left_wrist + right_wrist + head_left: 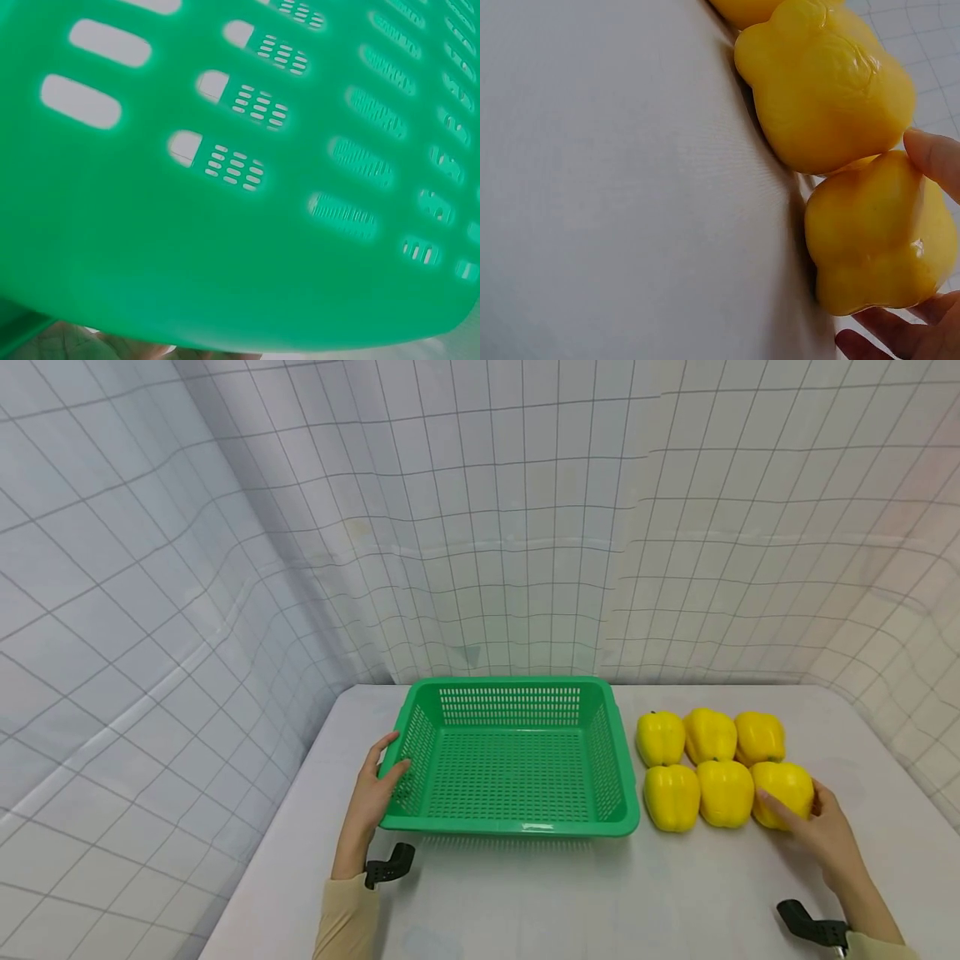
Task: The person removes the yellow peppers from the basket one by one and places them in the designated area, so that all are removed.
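A green perforated plastic basket (pixel 510 827) stands on the table in the head view. My left hand (pixel 369 797) grips its left rim, the thumb over the edge and the fingers along the outside. The basket wall (pixel 165 255) fills most of the left wrist view. To the right of the basket, yellow bell peppers sit in two rows of three. My right hand (pixel 828 842) holds the front right bell pepper (pixel 787 789) between thumb and fingers. In the right wrist view, thumb and fingers span this pepper (pixel 877 240), with another bell pepper (pixel 832 90) right beside it.
The other bell peppers (pixel 660 739) are packed close together near the basket's right side. White table surface (pixel 525 902) lies in front of the basket. White grid-patterned sheeting (pixel 510 527) hangs behind and at both sides of the table. A black wrist-worn device (pixel 390 864) is on each arm.
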Available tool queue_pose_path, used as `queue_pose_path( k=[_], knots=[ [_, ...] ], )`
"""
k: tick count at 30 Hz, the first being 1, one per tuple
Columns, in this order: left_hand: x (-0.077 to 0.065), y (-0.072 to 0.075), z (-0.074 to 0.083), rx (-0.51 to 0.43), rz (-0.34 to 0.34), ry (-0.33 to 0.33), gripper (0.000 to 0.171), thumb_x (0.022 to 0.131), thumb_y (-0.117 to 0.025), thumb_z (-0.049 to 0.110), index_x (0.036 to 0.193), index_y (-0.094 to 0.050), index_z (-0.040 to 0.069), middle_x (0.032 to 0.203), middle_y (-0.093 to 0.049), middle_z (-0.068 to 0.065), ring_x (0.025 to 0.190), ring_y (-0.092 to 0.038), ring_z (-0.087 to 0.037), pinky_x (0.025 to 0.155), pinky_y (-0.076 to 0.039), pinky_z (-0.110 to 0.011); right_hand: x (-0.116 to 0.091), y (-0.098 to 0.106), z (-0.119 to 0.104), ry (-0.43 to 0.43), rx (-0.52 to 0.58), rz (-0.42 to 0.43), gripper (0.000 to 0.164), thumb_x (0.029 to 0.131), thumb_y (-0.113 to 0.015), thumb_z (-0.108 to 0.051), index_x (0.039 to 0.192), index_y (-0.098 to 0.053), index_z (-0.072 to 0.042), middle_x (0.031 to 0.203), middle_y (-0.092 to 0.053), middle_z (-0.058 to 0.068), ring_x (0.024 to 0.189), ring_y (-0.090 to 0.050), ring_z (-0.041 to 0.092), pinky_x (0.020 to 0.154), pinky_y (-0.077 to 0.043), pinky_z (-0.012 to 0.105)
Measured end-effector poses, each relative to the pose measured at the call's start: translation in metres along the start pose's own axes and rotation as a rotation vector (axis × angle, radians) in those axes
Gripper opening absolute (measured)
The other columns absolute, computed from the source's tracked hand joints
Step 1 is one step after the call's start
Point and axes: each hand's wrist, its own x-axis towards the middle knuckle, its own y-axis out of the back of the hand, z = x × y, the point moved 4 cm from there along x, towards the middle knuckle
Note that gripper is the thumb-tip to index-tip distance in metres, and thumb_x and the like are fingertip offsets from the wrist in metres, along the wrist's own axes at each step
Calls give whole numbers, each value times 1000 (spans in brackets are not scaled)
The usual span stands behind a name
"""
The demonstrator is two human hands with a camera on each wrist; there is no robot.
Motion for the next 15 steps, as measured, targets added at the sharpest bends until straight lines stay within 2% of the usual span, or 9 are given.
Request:
queue_pose_path(
  k=[3, 5, 7, 9, 11, 13, 15],
  knots=[
    [0, 1, 1, 14, -1, -19, 54, 99, -53, 32, 148, -31, 26, 142, -35, -19, 116, -44, -36, 86, -39, -50, -2, 2, -5, 56, -11, 29, 102, 92, -52, -51, 145, 13, 8, 146, 3, 40, 128, -11, 58, 98, -18, 67],
    [-1, 3, 4, 87, 19, -76, 56, 99, -51, 37, 149, -29, 27, 143, -34, -20, 118, -43, -39, 87, -38, -55, -5, 5, -14, 122, -47, 86, 100, 93, -53, -49, 146, 10, 6, 146, 1, 40, 128, -10, 59, 96, -16, 70],
    [-2, 5, 10, 238, 69, -181, 57, 98, -49, 40, 150, -28, 28, 144, -34, -20, 120, -42, -40, 86, -38, -59, -9, 8, -29, 227, -102, 171, 96, 92, -56, -45, 148, 4, 6, 146, -4, 40, 126, -11, 62, 92, -14, 74],
    [-5, 5, 22, 429, 146, -329, 58, 98, -51, 39, 150, -29, 26, 145, -33, -20, 123, -40, -42, 87, -37, -62, -12, 8, -50, 351, -175, 247, 92, 91, -59, -41, 149, -5, 5, 147, -9, 38, 125, -10, 63, 86, -11, 77],
    [-10, 3, 39, 591, 224, -468, 57, 97, -53, 36, 149, -33, 23, 146, -34, -19, 127, -37, -42, 90, -33, -63, -15, 4, -77, 480, -253, 276, 87, 91, -60, -39, 149, -11, 3, 148, -12, 35, 126, -9, 63, 83, -8, 79],
    [-16, -5, 60, 653, 214, -574, 56, 97, -54, 35, 148, -36, 21, 148, -32, -17, 133, -28, -41, 97, -27, -63, -19, -5, -106, 605, -329, 254, 83, 92, -60, -38, 150, -15, 0, 150, -11, 31, 130, -8, 59, 84, -7, 80],
    [-21, -18, 83, 660, 128, -647, 56, 97, -52, 37, 148, -35, 22, 151, -27, -15, 138, -17, -38, 103, -17, -62, -24, -18, -135, 712, -403, 193, 80, 93, -58, -39, 151, -17, -4, 152, -10, 27, 133, -5, 55, 88, -5, 78]
  ],
)
